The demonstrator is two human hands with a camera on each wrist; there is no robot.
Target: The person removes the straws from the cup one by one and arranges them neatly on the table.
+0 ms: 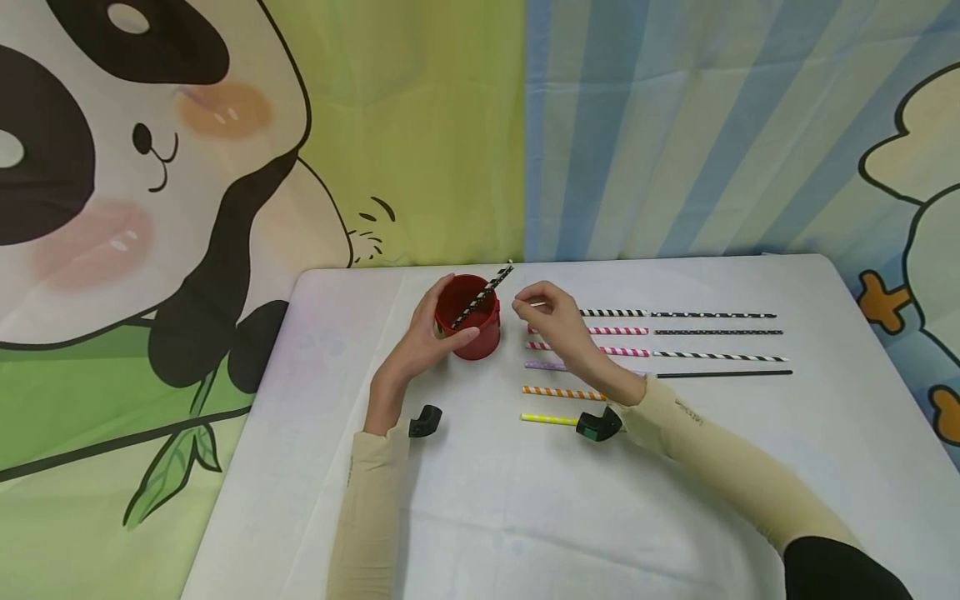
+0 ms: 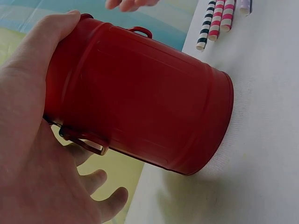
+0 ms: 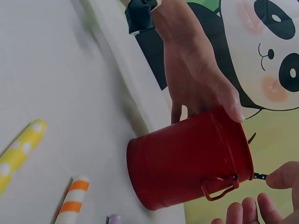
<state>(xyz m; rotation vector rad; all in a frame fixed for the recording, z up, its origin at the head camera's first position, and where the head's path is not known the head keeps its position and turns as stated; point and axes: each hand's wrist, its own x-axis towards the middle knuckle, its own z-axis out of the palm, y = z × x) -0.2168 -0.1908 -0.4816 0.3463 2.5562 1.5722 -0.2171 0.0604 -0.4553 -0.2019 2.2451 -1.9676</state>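
My left hand (image 1: 420,342) grips a small red bucket (image 1: 487,343) by its rim and side, thumb toward the front. Looped handles stick out from the bucket's wall in the left wrist view. At least one black paper straw with white dots (image 1: 480,298) leans inside, its top poking out over the right rim. Just right of the bucket hovers my right hand (image 1: 562,329), fingers loosely bent, with nothing visible held. From the right wrist view, the straw's tip (image 3: 260,176) shows beside the right thumb; whether they touch is unclear.
Rows of patterned straws lie on the white table (image 1: 480,500), among them a pink striped straw (image 1: 626,352), an orange striped straw (image 1: 555,392), a yellow dotted straw (image 1: 547,419) and a black straw (image 1: 723,373). My right forearm partly covers them. Cartoon-printed cloth (image 1: 435,125) hangs behind.
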